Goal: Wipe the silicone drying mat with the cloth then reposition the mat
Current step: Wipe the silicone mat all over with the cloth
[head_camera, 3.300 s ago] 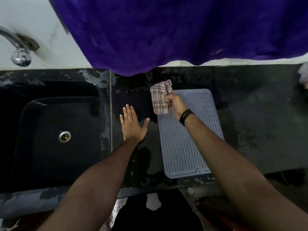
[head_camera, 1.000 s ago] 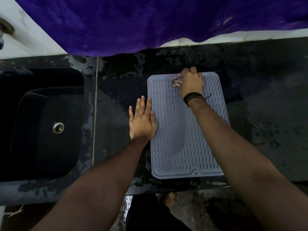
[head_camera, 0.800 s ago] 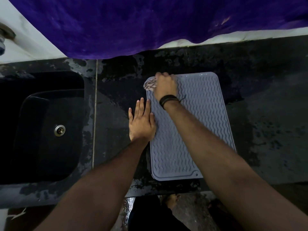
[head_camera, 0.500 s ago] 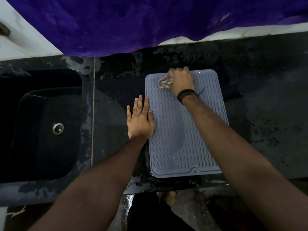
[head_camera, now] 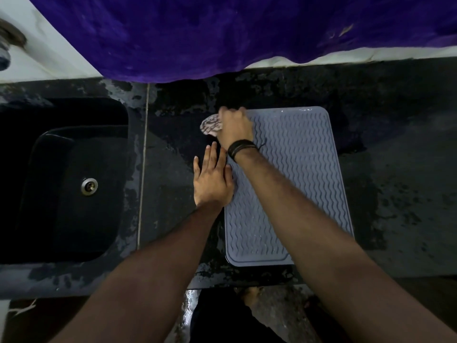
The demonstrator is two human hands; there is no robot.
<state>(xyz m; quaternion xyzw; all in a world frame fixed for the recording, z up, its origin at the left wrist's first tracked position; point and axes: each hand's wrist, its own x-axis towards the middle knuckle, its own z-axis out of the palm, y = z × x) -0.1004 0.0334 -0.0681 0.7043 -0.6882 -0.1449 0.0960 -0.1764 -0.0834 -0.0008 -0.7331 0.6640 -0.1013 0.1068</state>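
A grey silicone drying mat [head_camera: 301,174] with wavy ridges lies flat on the dark counter, right of the sink. My right hand [head_camera: 235,127] is at the mat's far left corner, closed on a bunched checked cloth [head_camera: 210,125] that sticks out over the mat's left edge. My left hand [head_camera: 212,179] lies flat with fingers spread, pressing on the mat's left edge and the counter beside it.
A black sink [head_camera: 74,179] with a metal drain [head_camera: 89,186] sits to the left. A purple fabric [head_camera: 222,33] hangs over the back wall, and a tap [head_camera: 7,45] shows at the top left. The wet black counter [head_camera: 400,169] extends right of the mat.
My right hand has swept the cloth left along the mat's far edge, from near the middle to the left corner. My left hand has stayed on the mat's left edge.
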